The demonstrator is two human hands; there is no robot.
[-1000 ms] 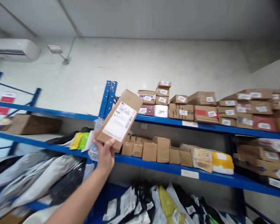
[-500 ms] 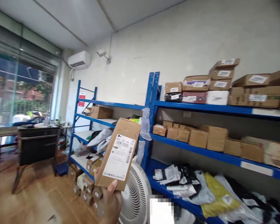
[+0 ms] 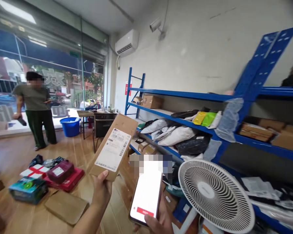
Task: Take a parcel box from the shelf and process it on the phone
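My left hand (image 3: 101, 191) is closed on the lower end of a flat brown cardboard parcel (image 3: 114, 147) with a white barcode label, held up tilted in front of me. My right hand (image 3: 158, 219) grips a phone (image 3: 146, 195) with a bright white screen and a red bar, just right of and below the parcel. The two items are apart, a short gap between them.
A white fan (image 3: 216, 195) stands close at right. Blue shelving (image 3: 175, 94) with bags and boxes runs along the right wall. Parcels (image 3: 61, 172) lie on the wooden floor at left. Another person (image 3: 36, 110) stands near the glass front beside a blue tub (image 3: 70, 126).
My view has swung left from the shelves toward the room. My left hand has kept the parcel, lowering it. My right hand with the phone has come into view.
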